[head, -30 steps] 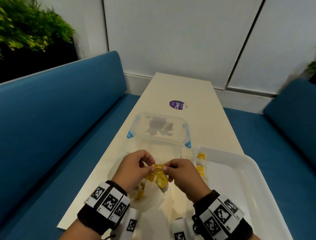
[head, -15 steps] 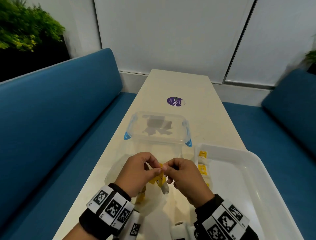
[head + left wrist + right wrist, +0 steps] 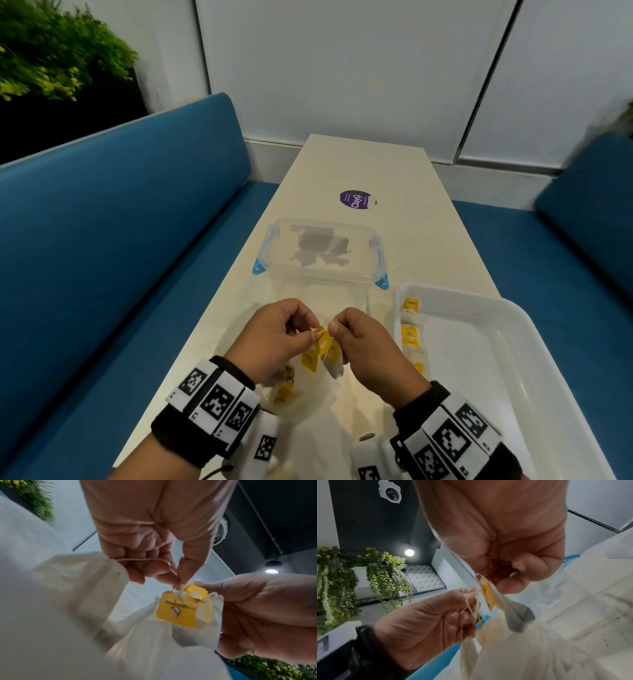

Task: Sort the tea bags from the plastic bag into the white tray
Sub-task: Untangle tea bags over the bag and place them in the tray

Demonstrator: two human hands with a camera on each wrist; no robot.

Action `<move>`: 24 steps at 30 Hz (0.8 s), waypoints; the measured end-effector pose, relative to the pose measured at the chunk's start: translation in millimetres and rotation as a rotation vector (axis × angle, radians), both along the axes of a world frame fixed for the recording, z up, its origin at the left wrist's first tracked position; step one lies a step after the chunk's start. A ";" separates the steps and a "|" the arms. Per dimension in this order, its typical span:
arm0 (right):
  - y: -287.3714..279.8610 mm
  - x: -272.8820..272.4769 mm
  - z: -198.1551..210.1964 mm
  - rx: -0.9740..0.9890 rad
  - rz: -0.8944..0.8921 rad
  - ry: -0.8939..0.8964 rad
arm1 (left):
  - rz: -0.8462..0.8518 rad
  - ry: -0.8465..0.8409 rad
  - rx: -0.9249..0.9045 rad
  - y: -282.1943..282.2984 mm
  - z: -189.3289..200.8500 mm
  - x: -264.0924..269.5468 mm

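Both hands meet above the near part of the table, working a small tangle of tea bags with yellow tags (image 3: 321,346). My left hand (image 3: 310,334) pinches their strings (image 3: 164,562) next to a yellow tag (image 3: 178,609). My right hand (image 3: 334,330) pinches a tea bag (image 3: 513,609) by its top and tag. Below the hands lies the clear plastic bag (image 3: 308,394) with more tea bags (image 3: 286,390) inside. The white tray (image 3: 555,394) sits to the right, with several tea bags (image 3: 411,337) lined along its left wall.
A clear lidded container (image 3: 320,253) with blue clips stands just beyond the hands. A purple round sticker (image 3: 357,199) lies farther up the narrow table (image 3: 421,219). Blue benches (image 3: 120,240) run along both sides.
The hands stayed together over the plastic bag and kept picking at the tangled bags; the yellow tags now hang more steeply between the fingertips. The head view shifted slightly.
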State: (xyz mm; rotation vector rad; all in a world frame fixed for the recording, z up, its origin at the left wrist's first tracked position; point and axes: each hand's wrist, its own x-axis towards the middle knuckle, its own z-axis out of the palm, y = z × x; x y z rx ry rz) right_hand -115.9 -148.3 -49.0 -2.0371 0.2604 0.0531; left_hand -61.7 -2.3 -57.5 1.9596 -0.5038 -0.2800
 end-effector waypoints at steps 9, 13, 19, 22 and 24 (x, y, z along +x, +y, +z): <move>-0.6 -2.1 5.6 0.063 0.036 -0.019 | -0.068 -0.012 0.048 6.3 4.8 2.5; 1.0 0.6 6.8 0.062 0.080 -0.025 | -0.044 -0.002 0.008 2.9 6.2 3.4; 1.0 1.5 7.8 0.053 0.079 -0.070 | 0.004 0.021 -0.066 1.9 3.4 3.9; 2.1 2.6 8.0 0.067 0.070 -0.084 | -0.029 0.043 -0.097 1.1 2.9 1.8; 3.2 3.0 7.7 0.083 0.069 -0.086 | -0.037 0.043 -0.113 0.2 2.4 1.0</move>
